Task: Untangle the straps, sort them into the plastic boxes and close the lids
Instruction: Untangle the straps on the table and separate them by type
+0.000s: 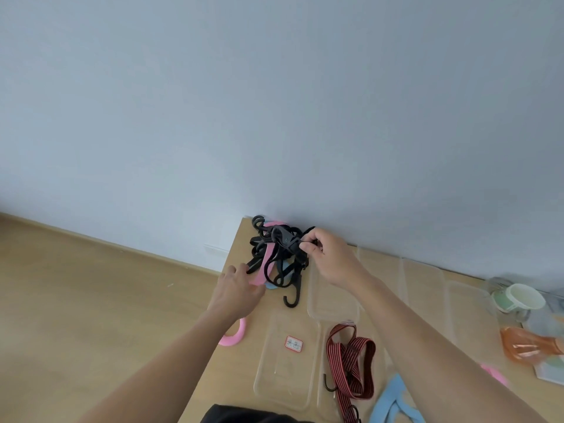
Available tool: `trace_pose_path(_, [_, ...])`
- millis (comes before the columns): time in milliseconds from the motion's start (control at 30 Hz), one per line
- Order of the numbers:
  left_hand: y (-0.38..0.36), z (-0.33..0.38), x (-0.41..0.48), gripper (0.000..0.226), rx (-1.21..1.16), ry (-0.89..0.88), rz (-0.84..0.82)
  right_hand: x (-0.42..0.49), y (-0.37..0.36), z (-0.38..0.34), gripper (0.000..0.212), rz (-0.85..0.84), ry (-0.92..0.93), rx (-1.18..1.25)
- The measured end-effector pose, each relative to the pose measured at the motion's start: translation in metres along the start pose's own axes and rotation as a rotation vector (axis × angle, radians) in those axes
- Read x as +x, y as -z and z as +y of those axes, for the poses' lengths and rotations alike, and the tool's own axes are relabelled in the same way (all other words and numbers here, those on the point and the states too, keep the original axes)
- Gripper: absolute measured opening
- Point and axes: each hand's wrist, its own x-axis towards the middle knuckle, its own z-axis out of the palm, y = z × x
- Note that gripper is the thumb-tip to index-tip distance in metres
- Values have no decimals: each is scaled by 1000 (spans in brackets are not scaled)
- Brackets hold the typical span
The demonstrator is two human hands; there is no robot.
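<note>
- Two-handed at the tangled straps [276, 261], heaped in the worktop's [238, 248] far left corner against the wall.
- Pinched a black buckle [285, 239] atop the heap with right hand [329, 257].
- Pressed flat left hand [235, 293] onto a pink strap [260, 267].
- Had a clear plastic box [332, 300] just beside the heap, and a red striped strap [351, 367] toward the near edge.

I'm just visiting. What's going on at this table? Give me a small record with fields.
Tangle: black straps knotted with a pink strap, far table corner
Right hand: pinches a black buckle on the tangle
Left hand: on the pink strap, grip unclear
Red striped strap: lies in the near box
Far box: clear, open, beside the tangle
</note>
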Motion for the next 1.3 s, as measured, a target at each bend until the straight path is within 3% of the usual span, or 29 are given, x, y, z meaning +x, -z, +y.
trace_pose_path(100, [2,11,-2,67,1,-37,29,0,8,-2,14,44,-20,34])
trace_pose_path(300, [24,51,-4,54,-195,-171,128,6,22,-17,13,150,-1,110])
trace_pose_path(500, [41,75,14,60,-340,-200,33,10,40,-40,16,233,35,266])
trace_pose_path(667, [38,81,23,69,-244,-183,-62,5,49,-59,17,241,53,463])
trace_pose_path(800, [32,81,29,52,-225,-97,-52,1,60,-68,30,239,76,353])
trace_pose_path(967, [30,78,35,38,-198,-102,-73,2,79,-85,28,343,185,342])
trace_pose_path(1100, [33,82,30,4,-233,-89,-74,2,95,-110,20,472,367,299])
trace_pose_path(1167, [34,82,29,17,-320,-72,-45,4,100,-116,21,475,401,285])
trace_pose_path(1300, [44,78,25,22,-361,-87,30,7,101,-122,30,410,316,448])
